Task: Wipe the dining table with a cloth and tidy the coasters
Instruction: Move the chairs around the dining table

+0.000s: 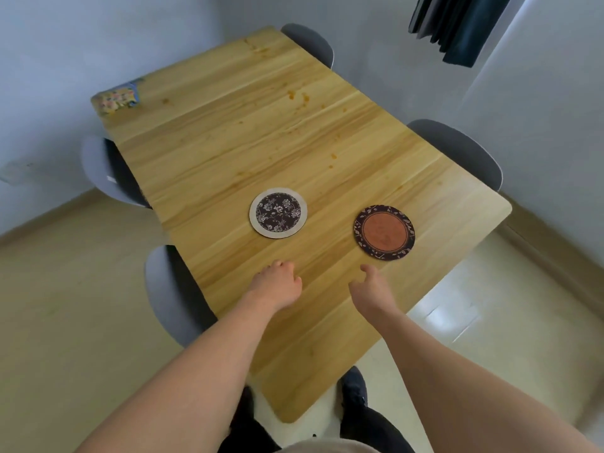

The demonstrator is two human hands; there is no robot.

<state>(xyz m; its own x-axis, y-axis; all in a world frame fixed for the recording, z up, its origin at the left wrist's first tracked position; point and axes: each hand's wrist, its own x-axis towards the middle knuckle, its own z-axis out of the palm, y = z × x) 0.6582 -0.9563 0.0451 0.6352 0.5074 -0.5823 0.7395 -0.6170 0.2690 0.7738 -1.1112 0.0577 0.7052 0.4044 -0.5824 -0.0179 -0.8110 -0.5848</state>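
A wooden dining table (228,142) carries orange stains across its far and middle parts. Two round coasters lie near me: a white-rimmed dark floral coaster (278,212) and, to its right, a dark coaster with an orange centre (384,232). A folded floral cloth (117,99) lies at the table's far left corner. My left hand (277,284) hovers over the table below the floral coaster, fingers loosely curled, holding nothing. My right hand (371,289) hangs below the orange coaster, fingers relaxed and empty. Neither hand touches a coaster.
Grey chairs stand round the table: two on the left (98,171) (166,295), two on the right (464,152) (310,40). A wall runs close behind the table. A dark curtain (457,24) hangs at the upper right. My feet (353,387) are at the table's near corner.
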